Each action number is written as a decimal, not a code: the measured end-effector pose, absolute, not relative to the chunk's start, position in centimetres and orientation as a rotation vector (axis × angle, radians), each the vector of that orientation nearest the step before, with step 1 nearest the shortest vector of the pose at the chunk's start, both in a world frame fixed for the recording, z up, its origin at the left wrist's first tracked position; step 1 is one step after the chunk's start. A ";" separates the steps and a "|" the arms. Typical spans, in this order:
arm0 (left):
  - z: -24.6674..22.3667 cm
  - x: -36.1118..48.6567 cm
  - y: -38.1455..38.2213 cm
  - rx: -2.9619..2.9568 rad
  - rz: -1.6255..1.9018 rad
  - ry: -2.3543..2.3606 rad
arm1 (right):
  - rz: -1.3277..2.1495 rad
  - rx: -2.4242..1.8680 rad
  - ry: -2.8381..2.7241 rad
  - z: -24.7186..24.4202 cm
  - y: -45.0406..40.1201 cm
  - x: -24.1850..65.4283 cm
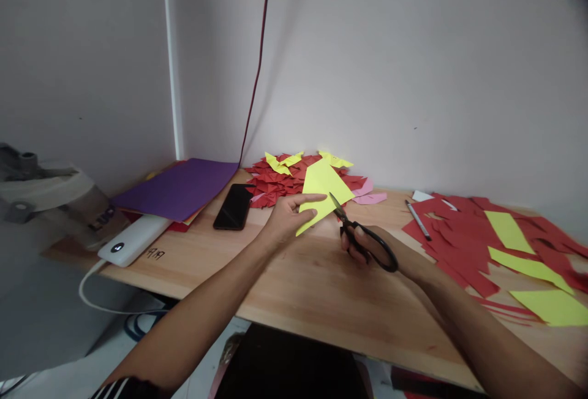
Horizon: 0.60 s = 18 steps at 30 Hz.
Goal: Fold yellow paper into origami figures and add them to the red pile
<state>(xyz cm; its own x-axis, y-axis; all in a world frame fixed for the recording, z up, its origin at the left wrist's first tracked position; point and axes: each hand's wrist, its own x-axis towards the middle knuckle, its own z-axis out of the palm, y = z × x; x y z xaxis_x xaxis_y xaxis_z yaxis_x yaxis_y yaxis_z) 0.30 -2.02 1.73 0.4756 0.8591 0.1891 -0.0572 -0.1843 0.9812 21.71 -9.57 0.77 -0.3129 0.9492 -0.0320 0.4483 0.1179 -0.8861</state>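
My left hand [289, 215] pinches a sheet of yellow paper [324, 181] by its lower left side, holding it up over the desk. The paper has slanted, cut-looking edges. In my right hand [361, 244] is a pair of black-handled scissors [374, 246], fingers wrapped round the handles. The blades point up and left, with their tips against the lower part of the yellow paper. Whether the blades are parted is hard to make out. Behind the paper lies a heap of folded red paper pieces [271, 187], with folded yellow pieces [282, 163] on top.
Purple sheets [184, 187] lie at the left, above a white power bank [133, 243] with a cable. A black phone [233, 206] rests nearby. Red scraps [454, 233], yellow strips [509, 231] and a pen [418, 220] cover the right side. A wall [367, 68] stands behind the desk [294, 288].
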 end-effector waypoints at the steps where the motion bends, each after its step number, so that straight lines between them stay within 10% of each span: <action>1: 1.7 0.3 -2.0 1.536 0.964 0.727 | 1.152 -1.350 -1.831 1.0 -9.7 21.5; 18: 2.8 0.5 -2.6 1.413 0.982 0.742 | 1.111 -1.429 -1.782 1.2 -9.9 21.8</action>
